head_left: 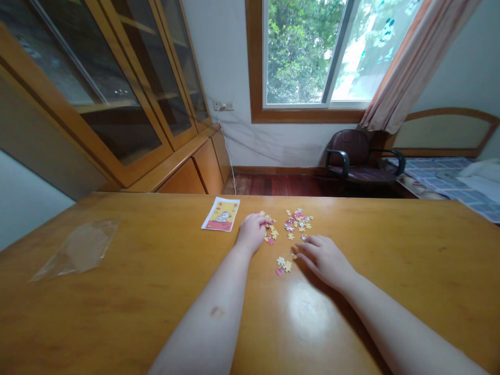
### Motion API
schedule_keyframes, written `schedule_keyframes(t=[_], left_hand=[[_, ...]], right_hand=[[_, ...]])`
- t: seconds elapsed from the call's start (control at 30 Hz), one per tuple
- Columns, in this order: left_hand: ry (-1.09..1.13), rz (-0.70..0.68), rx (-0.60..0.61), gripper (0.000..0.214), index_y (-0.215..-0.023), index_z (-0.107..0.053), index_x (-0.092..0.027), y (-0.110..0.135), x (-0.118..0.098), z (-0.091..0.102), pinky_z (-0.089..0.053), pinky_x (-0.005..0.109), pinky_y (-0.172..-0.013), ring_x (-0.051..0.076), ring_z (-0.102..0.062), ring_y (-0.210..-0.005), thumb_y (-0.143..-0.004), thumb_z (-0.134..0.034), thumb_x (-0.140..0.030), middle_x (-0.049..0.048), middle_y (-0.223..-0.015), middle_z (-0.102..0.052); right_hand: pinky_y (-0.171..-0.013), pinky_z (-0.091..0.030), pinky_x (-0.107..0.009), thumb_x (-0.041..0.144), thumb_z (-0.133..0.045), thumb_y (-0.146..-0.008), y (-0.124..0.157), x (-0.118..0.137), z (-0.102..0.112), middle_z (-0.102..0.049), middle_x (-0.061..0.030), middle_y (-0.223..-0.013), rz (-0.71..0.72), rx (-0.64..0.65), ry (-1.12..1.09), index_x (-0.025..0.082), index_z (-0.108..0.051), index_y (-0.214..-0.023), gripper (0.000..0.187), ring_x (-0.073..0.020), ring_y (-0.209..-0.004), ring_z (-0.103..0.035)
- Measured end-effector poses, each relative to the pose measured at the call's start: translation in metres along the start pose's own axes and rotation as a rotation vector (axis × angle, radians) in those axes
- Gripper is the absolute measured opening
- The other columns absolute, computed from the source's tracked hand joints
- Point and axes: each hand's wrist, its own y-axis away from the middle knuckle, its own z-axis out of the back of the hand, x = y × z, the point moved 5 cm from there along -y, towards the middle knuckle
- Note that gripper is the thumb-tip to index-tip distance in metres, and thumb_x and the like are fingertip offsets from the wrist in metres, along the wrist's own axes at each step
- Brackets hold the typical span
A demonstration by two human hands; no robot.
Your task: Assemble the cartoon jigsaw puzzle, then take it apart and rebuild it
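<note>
Several small jigsaw pieces [297, 221], yellow, pink and white, lie scattered on the wooden table [156, 291]. My left hand [252, 232] rests on the table with fingers curled over a few pieces at the left of the pile. My right hand [324, 255] lies flat with fingers stretched out toward the pieces, fingertips touching one near the pile's lower edge. A few pieces [284, 265] lie joined together just left of my right hand. A small picture card [221, 214], yellow with a white figure, lies left of my left hand.
A clear plastic bag [78, 247] lies at the table's left. Beyond the far edge stand a glass-fronted wooden cabinet [128, 88], a dark armchair [357, 156] under the window, and a bed [457, 179] at the right.
</note>
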Motion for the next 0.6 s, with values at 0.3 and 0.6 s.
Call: schedule_keyframes(t=[0.3,0.6], left_hand=[[-0.014,-0.015,-0.007,0.037,-0.08,-0.074,-0.023,0.0,0.0,-0.002,-0.045,0.032,-0.093,0.018,-0.059,-0.096,-0.07,-0.046,-0.003,0.0007,-0.091,-0.072],[-0.011,-0.013,0.009,0.037,-0.081,-0.075,-0.023,0.0,0.001,-0.002,-0.045,0.032,-0.093,0.018,-0.06,-0.095,-0.071,-0.046,-0.003,0.0005,-0.091,-0.072]], right_hand=[[-0.09,-0.036,-0.039,0.046,-0.039,-0.095,-0.005,0.044,-0.011,-0.064,-0.0065,-0.108,0.142,0.145,-0.09,0.027,-0.062,-0.116,0.037,-0.0211,-0.095,-0.051],[-0.092,-0.037,-0.041,0.037,-0.042,-0.095,-0.003,0.019,-0.007,-0.063,-0.0066,-0.111,0.061,0.064,-0.082,0.026,-0.065,-0.11,0.03,-0.0222,-0.099,-0.05]])
